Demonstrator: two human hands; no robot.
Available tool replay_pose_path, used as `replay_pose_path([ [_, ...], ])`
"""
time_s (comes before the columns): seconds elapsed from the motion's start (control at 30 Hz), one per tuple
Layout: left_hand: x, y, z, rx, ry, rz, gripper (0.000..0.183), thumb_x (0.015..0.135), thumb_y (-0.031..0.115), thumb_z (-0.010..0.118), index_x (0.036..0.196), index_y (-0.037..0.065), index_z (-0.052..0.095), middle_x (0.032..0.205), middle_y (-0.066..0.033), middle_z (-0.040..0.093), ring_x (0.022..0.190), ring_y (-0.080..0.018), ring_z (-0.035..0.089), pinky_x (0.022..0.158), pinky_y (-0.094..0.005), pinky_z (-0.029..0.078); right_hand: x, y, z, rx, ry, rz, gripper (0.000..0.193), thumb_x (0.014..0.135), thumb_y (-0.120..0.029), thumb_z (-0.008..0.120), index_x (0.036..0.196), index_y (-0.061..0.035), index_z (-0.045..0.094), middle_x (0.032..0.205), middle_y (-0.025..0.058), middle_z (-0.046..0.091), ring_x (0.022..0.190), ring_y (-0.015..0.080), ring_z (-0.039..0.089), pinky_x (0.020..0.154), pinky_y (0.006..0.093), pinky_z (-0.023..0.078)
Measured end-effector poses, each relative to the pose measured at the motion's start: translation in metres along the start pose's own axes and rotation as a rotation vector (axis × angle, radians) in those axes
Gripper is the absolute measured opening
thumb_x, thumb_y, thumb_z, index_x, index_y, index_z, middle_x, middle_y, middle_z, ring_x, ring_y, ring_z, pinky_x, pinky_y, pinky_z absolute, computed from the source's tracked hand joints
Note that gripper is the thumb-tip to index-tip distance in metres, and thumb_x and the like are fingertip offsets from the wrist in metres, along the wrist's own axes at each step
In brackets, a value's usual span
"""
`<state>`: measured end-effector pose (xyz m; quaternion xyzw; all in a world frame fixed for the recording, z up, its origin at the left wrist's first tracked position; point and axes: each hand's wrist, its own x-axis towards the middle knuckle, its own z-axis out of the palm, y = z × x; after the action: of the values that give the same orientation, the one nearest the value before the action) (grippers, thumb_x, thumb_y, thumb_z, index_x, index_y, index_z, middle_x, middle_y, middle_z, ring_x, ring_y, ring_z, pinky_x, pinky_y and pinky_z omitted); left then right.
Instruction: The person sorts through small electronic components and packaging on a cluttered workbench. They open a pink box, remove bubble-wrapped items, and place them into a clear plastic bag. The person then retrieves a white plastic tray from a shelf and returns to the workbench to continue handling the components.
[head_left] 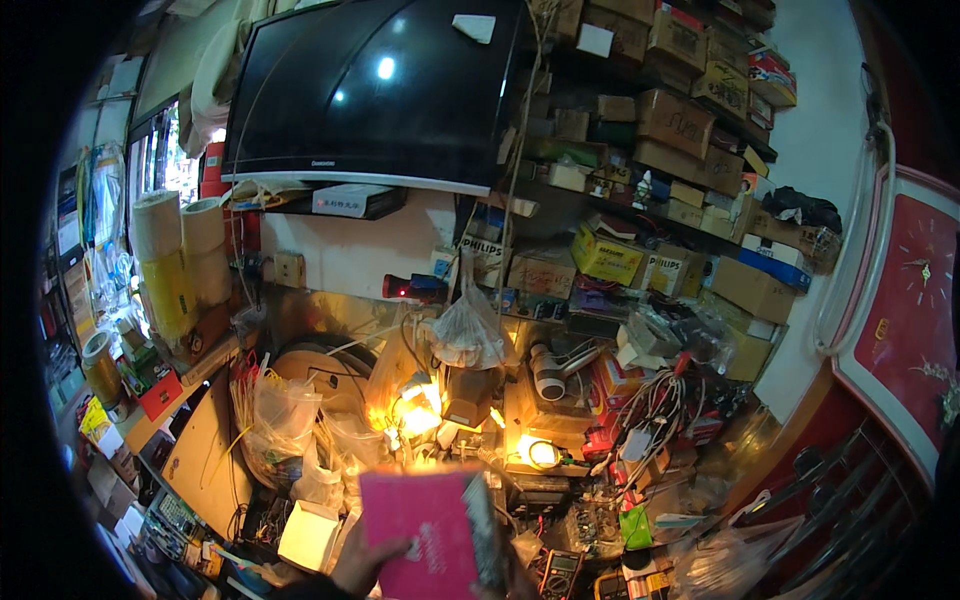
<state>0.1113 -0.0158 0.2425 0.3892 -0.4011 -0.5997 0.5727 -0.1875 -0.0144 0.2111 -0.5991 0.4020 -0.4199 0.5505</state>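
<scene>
Cluttered workshop, clock positions taken from view centre: black flat-screen TV [370, 90] at 11, brown cardboard boxes [675, 120] stacked on shelves at 1 to 2, red wall clock panel [905, 300] at 3. Flat pink rectangular package with mottled dark side [425, 535] is at 6, raised in front of the clutter, pale print on its face. Hands: left hand [362, 562] partly closed on its left edge, thumb across the front; right hand [518, 580] by its right edge, mostly hidden, can't tell how far open. Cream rectangular open box [308, 535] at 7, dark-faced multimeter with yellow-orange rim [561, 575] between 5 and 6.
</scene>
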Motion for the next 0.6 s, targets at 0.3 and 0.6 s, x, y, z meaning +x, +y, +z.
replay_pose_path([
  [0.3, 0.189, 0.13, 0.18, 0.079, -0.279, 0.314, 0.08, 0.119, 0.033, 0.071, 0.183, 0.007, 0.031, 0.172, -0.0154, 0.056, 0.156, -0.0249, 0.056, 0.129, -0.0416, 0.048, 0.153, -0.17, -0.129, 0.27, 0.129, -0.315, 0.072, 0.115, -0.03, 0.071, 0.175, -0.004, 0.041, 0.164, 0.0184, 0.058, 0.149, 0.0337, 0.063, 0.114, 0.0559, 0.065],
  [0.6, 0.331, 0.194, 0.21, 0.113, -0.168, 0.231, 0.057, 0.12, 0.04, 0.064, 0.164, 0.005, 0.057, 0.148, -0.0101, 0.075, 0.138, -0.0222, 0.071, 0.119, -0.0439, 0.054, 0.316, -0.266, -0.186, 0.337, 0.299, -0.089, 0.052, 0.112, -0.044, 0.073, 0.151, -0.0116, 0.063, 0.141, 0.0134, 0.073, 0.124, 0.0303, 0.073, 0.093, 0.053, 0.069],
])
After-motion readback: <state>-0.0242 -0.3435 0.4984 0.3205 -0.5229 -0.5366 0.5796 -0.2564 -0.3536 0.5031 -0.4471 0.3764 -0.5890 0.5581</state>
